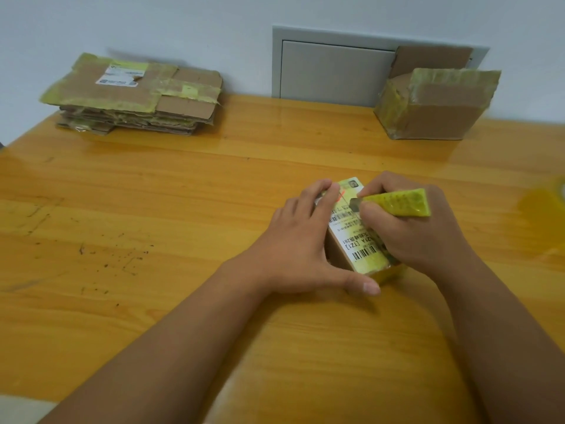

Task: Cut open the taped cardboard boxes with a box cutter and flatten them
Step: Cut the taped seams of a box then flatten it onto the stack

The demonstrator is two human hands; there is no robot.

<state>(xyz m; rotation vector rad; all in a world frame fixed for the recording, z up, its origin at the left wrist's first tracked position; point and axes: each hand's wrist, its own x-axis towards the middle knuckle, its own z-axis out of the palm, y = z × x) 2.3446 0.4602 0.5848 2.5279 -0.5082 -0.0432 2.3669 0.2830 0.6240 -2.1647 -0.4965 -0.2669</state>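
A small taped cardboard box (pixel 356 240) with a white shipping label lies on the wooden table (pixel 183 209), right of centre. My left hand (pixel 301 240) holds it from the left, fingers over its far top edge and thumb against the near end. My right hand (pixel 419 231) grips a yellow box cutter (pixel 400 203). The cutter's metal tip rests on the label near the far end of the box.
A stack of flattened taped boxes (pixel 131 96) lies at the table's back left. A taped box with a raised flap (pixel 434 102) stands at the back right, against the wall panel (pixel 333 71). A blurred yellowish tape roll (pixel 547 203) sits at the right edge.
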